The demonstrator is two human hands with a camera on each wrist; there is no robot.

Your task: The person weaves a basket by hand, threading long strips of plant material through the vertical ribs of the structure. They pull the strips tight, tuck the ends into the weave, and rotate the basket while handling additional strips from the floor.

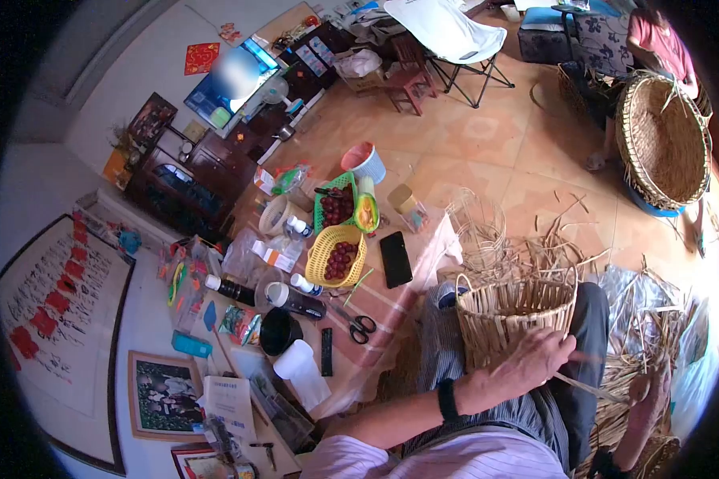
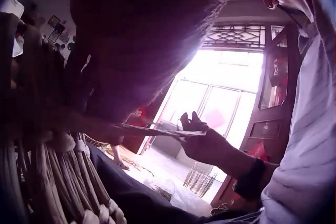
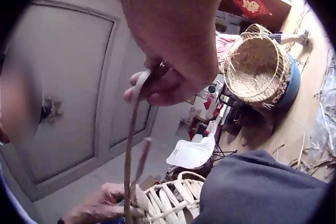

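A small woven straw basket [image 1: 513, 315] with looped handles sits upright between the person's knees. The left hand [image 1: 527, 359] grips its near rim, with the fingers at the weave. From that rim a long flat straw strand [image 1: 591, 387] runs out to the right hand [image 1: 651, 391], which pinches its far end. The strand [image 2: 157, 131] stretches nearly straight between the hands in the left wrist view. In the right wrist view the right hand [image 3: 168, 85] has the strand between thumb and fingers, while the left hand [image 3: 105, 205] stays at the basket [image 3: 176, 200].
On the left, a table holds scissors [image 1: 359, 327], a phone [image 1: 395, 259], a yellow basket of grapes [image 1: 318, 263] and bottles. Loose straw [image 1: 627, 375] lies to the right. A large woven basket [image 1: 663, 144] stands farther off, near another person [image 1: 659, 48].
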